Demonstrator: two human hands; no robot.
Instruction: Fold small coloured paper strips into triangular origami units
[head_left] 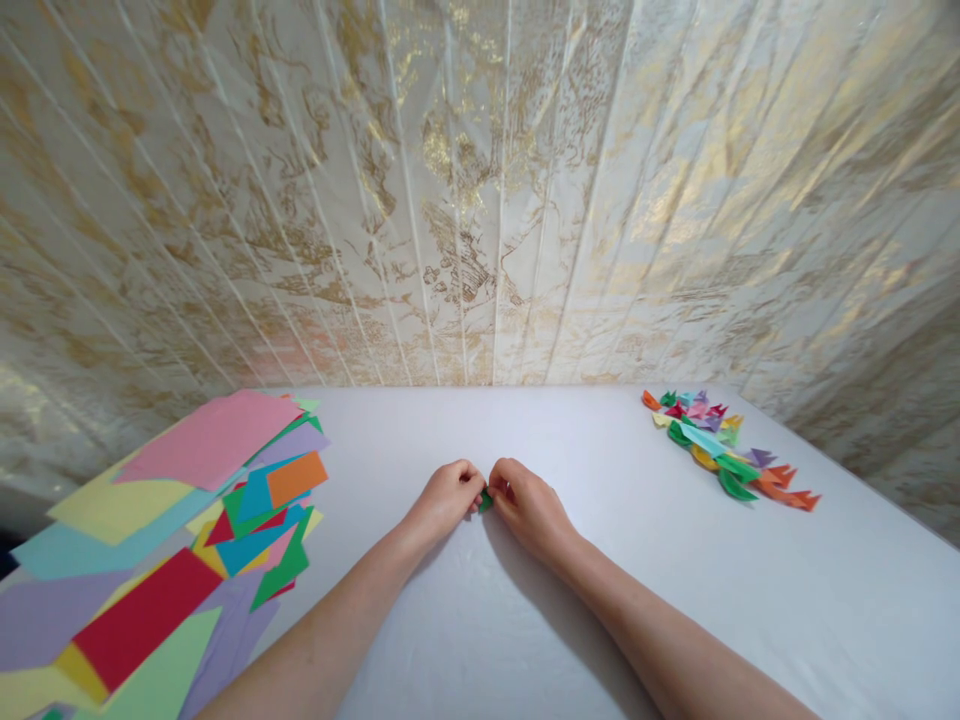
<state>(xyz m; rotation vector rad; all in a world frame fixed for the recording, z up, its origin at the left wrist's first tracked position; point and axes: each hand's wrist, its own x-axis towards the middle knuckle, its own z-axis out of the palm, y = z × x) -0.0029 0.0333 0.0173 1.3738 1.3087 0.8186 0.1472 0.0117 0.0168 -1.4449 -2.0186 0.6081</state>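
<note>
Between my two hands, over the middle of the white table, is a small piece of green paper (pixel 484 499), mostly hidden by the fingers. My left hand (pixel 453 490) pinches it from the left side, fingers curled in. From the right, my right hand (pixel 525 500) grips the same piece between thumb and fingers. How the paper is folded cannot be made out at this size.
Sheets and cut pieces of coloured paper, among them a pink sheet (pixel 214 438) and a red rectangle (pixel 148 618), lie spread on the left. Several folded paper shapes (pixel 705 440) sit at the back right. A gold-patterned curtain (pixel 465 200) hangs behind the white table (pixel 420 430).
</note>
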